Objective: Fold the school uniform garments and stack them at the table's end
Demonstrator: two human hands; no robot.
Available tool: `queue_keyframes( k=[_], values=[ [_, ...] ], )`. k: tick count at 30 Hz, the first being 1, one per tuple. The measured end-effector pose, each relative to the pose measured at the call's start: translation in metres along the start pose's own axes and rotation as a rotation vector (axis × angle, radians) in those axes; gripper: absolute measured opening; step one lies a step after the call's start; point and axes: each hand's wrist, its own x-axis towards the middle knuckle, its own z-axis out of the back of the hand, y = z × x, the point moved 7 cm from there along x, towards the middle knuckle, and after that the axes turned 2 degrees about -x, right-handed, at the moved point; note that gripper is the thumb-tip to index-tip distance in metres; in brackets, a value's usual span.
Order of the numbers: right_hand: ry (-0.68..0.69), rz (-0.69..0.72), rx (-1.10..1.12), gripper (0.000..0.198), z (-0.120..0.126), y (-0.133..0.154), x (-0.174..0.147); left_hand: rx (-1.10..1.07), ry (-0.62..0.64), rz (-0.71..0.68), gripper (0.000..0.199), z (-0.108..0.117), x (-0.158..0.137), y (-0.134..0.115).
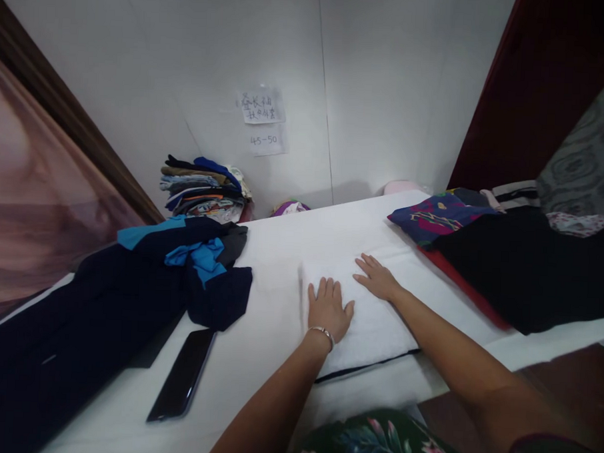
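A folded white garment point(372, 330) lies flat on the white-covered table point(272, 292), with a thin dark edge showing along its near side. My left hand point(329, 311), with a bracelet at the wrist, rests palm down on its left part, fingers stretched out. On its upper right part lies my right hand point(377, 276), also flat, the fingers pointing left and spread. Neither hand grips anything. Which kind of garment it is I cannot tell from the folded shape.
Dark navy and blue clothes point(144, 280) sprawl over the left side, beside a black phone point(183, 375). A stack of folded clothes point(203, 189) stands at the back left. Black garments point(535, 270) and a patterned purple-blue garment point(437, 219) lie at right. Paper notes point(262, 108) hang on the wall.
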Motion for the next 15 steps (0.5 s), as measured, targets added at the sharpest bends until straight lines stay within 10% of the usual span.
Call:
queue_keyframes(
  k=[8,15],
  values=[
    [-0.038,-0.023,0.212,0.075,0.001,-0.009,0.001,-0.150,-0.079,-0.005,0.051,0.009,-0.003,0.010],
    [-0.040,-0.094,0.360,0.075,0.004,-0.035,-0.036,-0.647,-0.155,0.404,0.055,-0.002,-0.010,0.079]
  ],
)
